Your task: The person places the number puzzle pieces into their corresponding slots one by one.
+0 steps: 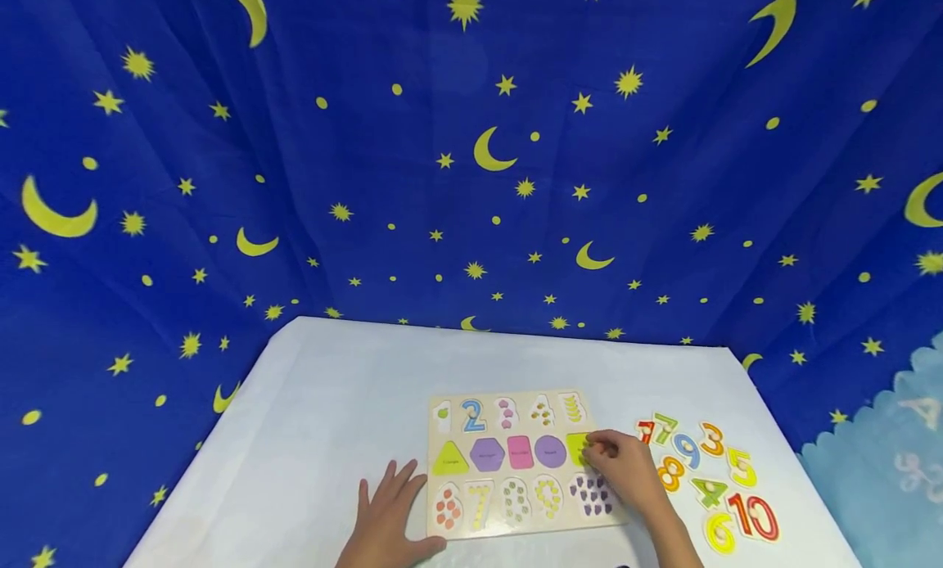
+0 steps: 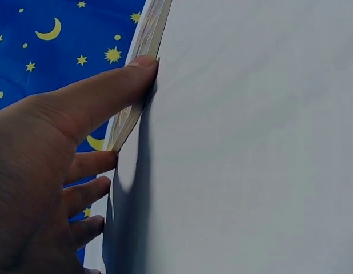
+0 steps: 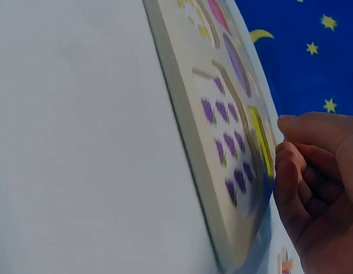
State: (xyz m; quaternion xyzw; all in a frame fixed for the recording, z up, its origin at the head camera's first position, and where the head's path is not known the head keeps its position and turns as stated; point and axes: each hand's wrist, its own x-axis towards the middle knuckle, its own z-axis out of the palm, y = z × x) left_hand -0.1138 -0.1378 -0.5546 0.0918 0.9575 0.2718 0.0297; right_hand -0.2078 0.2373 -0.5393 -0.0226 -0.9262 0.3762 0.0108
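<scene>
A pale wooden puzzle board lies flat, with rows of number recesses around a row of coloured shapes. My left hand rests at its lower left with fingers spread; in the left wrist view the thumb touches the board's edge. A blue number 2 piece sits in the top row. My right hand is over the board's right side, its curled fingertips at the yellow-green square. In the right wrist view those fingertips are close together beside the square; whether they pinch anything is hidden.
Loose number pieces with knobs lie right of the board, among them a red 10, a yellow 6 and a blue 9. A white table carries everything. Blue star-and-moon cloth hangs behind and at the sides.
</scene>
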